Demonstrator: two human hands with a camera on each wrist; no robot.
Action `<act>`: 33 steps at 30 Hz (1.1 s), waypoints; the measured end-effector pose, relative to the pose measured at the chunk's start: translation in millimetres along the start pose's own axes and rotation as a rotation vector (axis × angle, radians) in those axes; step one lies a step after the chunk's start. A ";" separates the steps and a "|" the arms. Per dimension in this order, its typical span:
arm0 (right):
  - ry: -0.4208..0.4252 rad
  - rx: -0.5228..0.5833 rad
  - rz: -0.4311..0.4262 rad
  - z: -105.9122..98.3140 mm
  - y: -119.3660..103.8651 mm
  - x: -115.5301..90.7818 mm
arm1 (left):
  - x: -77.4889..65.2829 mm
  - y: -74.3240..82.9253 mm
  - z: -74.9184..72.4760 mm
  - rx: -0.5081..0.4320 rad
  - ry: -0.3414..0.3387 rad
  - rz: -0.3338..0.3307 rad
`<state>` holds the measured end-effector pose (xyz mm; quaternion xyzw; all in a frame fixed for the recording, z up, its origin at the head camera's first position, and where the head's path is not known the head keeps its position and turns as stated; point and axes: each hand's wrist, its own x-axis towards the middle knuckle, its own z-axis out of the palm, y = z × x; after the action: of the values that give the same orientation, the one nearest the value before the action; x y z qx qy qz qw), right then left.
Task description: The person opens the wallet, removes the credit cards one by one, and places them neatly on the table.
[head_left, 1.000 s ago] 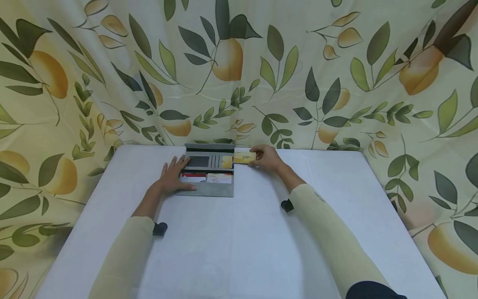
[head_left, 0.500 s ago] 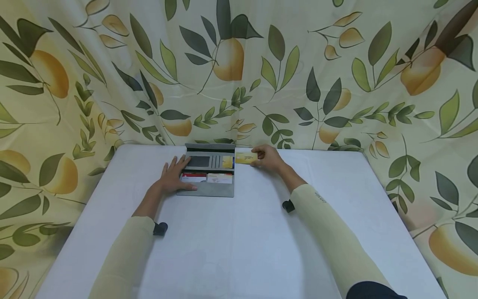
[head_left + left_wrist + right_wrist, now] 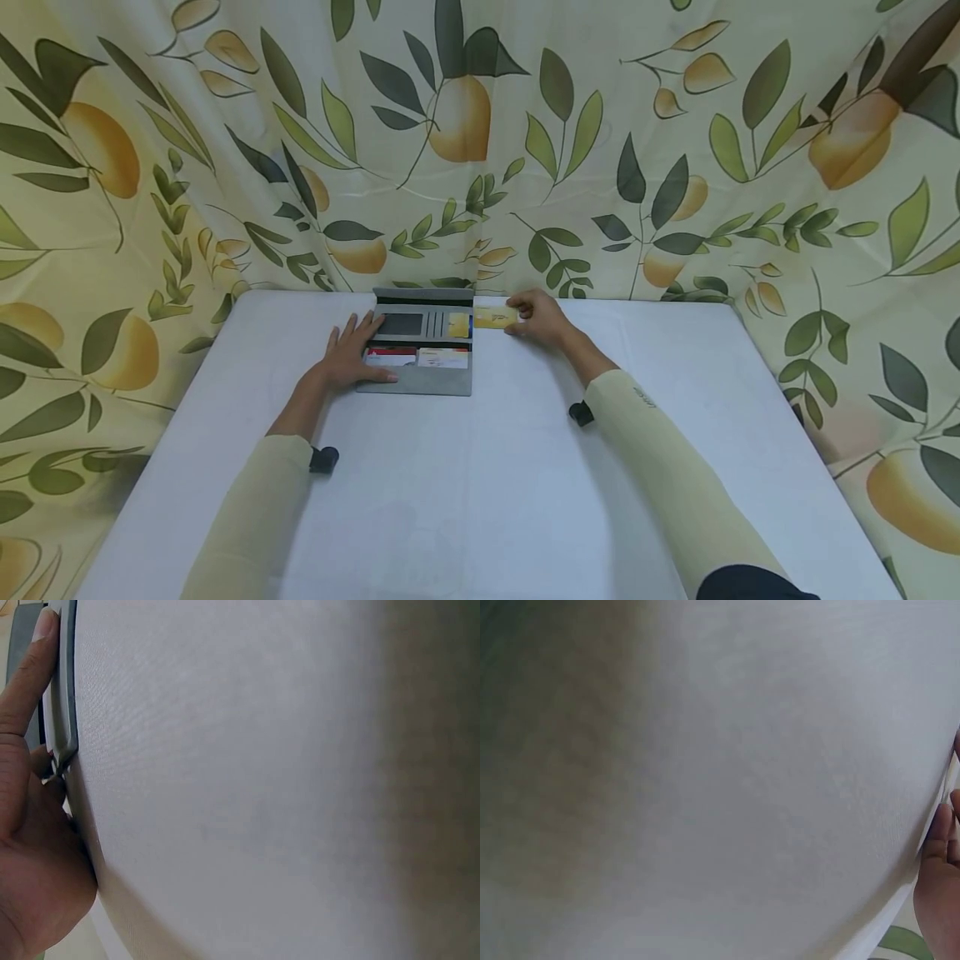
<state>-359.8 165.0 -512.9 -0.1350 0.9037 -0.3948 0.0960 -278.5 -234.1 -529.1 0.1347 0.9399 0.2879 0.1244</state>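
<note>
A grey wallet (image 3: 420,382) lies unfolded near the far edge of the table. Its lower pocket row holds a red-and-white card (image 3: 392,357) and a whitish card (image 3: 443,358); a yellow card (image 3: 458,325) shows in the upper part at the right. With fingers spread, my left hand (image 3: 344,357) rests on the wallet's left side, its thumb along the lower panel, as the left wrist view also shows. My right hand (image 3: 542,319) pinches the right end of a gold card (image 3: 492,317), whose left end is right at the wallet's right edge.
A white cloth covers the table (image 3: 465,500). Behind it hangs a curtain (image 3: 555,150) patterned with fruit and leaves. Dark wrist devices sit under both sleeves, and a black rounded object (image 3: 753,582) shows at the bottom right.
The gold card in my right hand has shifted very slightly to the right from the wallet's edge. My left hand keeps its place on the wallet.
</note>
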 end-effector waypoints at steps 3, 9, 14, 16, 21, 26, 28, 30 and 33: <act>0.004 0.005 0.011 -0.7 -1.2 -1.1 | 0.6 0.7 -0.6 0.003 -0.003 0.002; -0.002 -0.015 0.008 -1.3 -1.7 -0.9 | 2.0 0.7 -1.0 0.014 -0.006 0.000; -0.014 -0.020 0.021 -3.6 -0.7 -0.4 | 2.0 0.2 -0.1 0.015 -0.005 0.001; -0.016 -0.018 0.028 -5.0 -0.3 -0.6 | 1.9 -0.2 0.1 0.012 -0.001 0.001; -0.014 -0.007 0.021 -5.6 0.8 -1.2 | 1.4 -0.3 0.1 0.012 -0.002 -0.007; -0.015 -0.005 0.008 -4.2 3.8 1.1 | 0.3 0.7 0.0 0.000 -0.003 -0.008; -0.013 -0.006 0.005 -4.0 4.2 1.5 | 0.6 0.0 0.1 0.003 -0.004 -0.008; -0.012 -0.006 0.004 -3.9 3.8 1.1 | 0.9 -0.8 0.2 0.011 -0.006 -0.010; -0.009 -0.006 0.006 -3.7 3.3 0.3 | 1.4 -1.0 0.4 0.014 -0.009 -0.012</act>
<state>-361.7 169.6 -512.9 -0.1344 0.9049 -0.3911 0.1006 -279.8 -234.2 -530.2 0.1312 0.9422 0.2798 0.1293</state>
